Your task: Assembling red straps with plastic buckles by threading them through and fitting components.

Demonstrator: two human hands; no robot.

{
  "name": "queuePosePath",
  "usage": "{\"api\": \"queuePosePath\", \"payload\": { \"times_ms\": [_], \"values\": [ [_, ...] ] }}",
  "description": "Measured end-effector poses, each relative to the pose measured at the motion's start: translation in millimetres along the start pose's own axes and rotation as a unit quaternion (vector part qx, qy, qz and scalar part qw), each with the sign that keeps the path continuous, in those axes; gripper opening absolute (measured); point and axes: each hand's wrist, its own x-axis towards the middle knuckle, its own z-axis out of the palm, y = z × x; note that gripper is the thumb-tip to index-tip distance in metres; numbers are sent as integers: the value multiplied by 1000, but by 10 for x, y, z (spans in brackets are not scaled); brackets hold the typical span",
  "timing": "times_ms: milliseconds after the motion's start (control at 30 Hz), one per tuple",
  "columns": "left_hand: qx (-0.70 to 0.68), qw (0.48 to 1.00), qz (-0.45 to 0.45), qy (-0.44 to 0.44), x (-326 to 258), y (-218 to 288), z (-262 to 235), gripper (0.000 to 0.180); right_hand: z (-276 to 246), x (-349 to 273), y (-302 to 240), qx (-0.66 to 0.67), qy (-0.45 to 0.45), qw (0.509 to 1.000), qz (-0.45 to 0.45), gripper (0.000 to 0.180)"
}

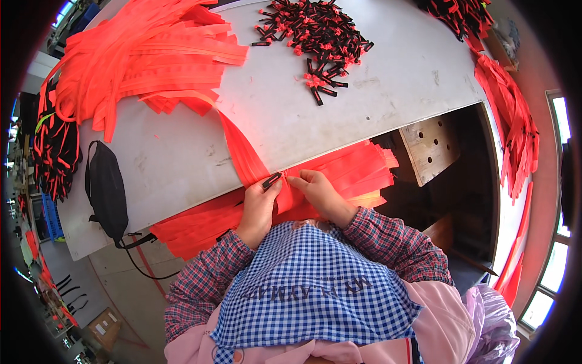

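Note:
At the table's near edge, my left hand (257, 211) is closed, with a black zipper pull (272, 180) pinched between thumb and fingers. Beside it, my right hand (322, 195) pinches the end of an orange-red zipper tape (237, 141) at the pull's red slider end; the fingers partly hide where tape and slider meet. The tape runs from my hands up to a large bundle of orange-red zipper tapes (163, 60) at the far left. More orange-red tapes (351, 170) lie under my hands, along the table edge. A heap of black pulls with red sliders (324, 33) rests farther back on the table.
A black pouch (109, 191) with a cord lies at the table's left edge. Right of my hands, an opening holds a wooden board with holes (429, 148). Orange-red strips (509, 118) hang at the right, and black-and-red pieces (57, 151) at the left.

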Motion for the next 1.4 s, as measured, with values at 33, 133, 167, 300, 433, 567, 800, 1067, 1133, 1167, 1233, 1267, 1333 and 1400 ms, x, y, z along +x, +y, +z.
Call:
{"api": "queuePosePath", "payload": {
  "times_ms": [33,133,167,300,433,567,800,1067,1133,1167,1233,1267,1333,1400],
  "values": [
    [5,1000,7,1,6,-3,8,18,-3,6,23,0,2,1000,-7,23],
    [38,999,-19,23,39,-15,12,17,0,56,113,-17,11,999,-36,20],
    [27,1000,0,15,53,-30,15,17,10,78,148,-4,15,999,-49,20],
    [1,999,35,33,139,-156,76,16,74,134,265,53,55,991,-112,19],
    [-24,996,58,57,135,-252,109,14,72,81,279,66,53,990,-114,20],
    [-33,997,51,45,85,-182,88,15,-14,-3,210,-9,46,995,-91,20],
    [-49,996,59,44,126,-209,132,17,80,108,294,63,59,990,-115,18],
    [-16,989,146,2,-147,295,228,19,43,-159,-138,-21,6,965,-261,17],
    [26,968,249,-31,-355,573,245,20,107,-333,-403,-61,-15,921,-385,16],
    [57,961,269,-26,-450,704,239,19,139,-417,-540,-74,-37,910,-406,15],
    [107,938,328,-29,-614,912,208,18,205,-593,-756,-100,-79,888,-442,15],
    [126,925,359,-25,-657,987,201,17,272,-655,-832,-49,-102,892,-437,14],
    [163,902,399,-14,-722,1073,184,15,402,-721,-948,23,-151,902,-404,12],
    [159,892,424,-1,-753,1105,181,14,498,-718,-1037,27,-170,898,-404,10]
  ]
}}
